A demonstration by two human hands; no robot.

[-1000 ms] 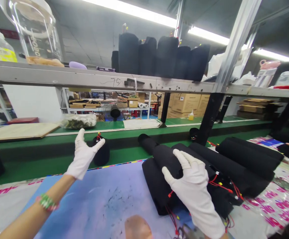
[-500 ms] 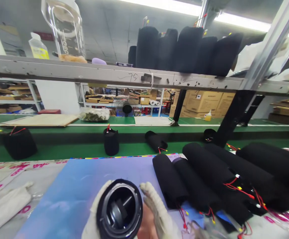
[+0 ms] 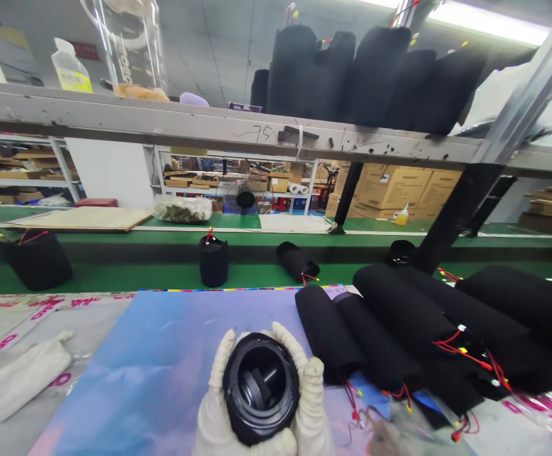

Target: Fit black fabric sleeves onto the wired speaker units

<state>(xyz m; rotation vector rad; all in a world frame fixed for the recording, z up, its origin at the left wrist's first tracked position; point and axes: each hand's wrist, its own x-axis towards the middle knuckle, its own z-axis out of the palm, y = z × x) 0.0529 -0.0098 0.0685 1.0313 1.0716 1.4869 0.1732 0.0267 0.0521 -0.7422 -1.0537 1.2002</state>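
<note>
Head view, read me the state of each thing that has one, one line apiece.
Held tube: open end facing the camera.
Left hand: gloved, holding the tube.
Right hand: gloved, holding the tube.
Loose glove: unworn, lying down.
Shelf tubes: standing.
Bench tubes: lying on their sides.
Yellow-label bottle: capped, upright.
Ceiling light: lit.
Fan: cannot tell.

Film-covered worktop (image 3: 92, 323), blue-purple sheet (image 3: 161, 367), wired black rolls (image 3: 402, 310) at right, white glove (image 3: 21, 380) at left

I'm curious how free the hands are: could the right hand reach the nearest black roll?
Probably yes: nothing visible blocks the right hand from that black roll, but its grip holds the round black piece and would likely have to let go first.
</note>
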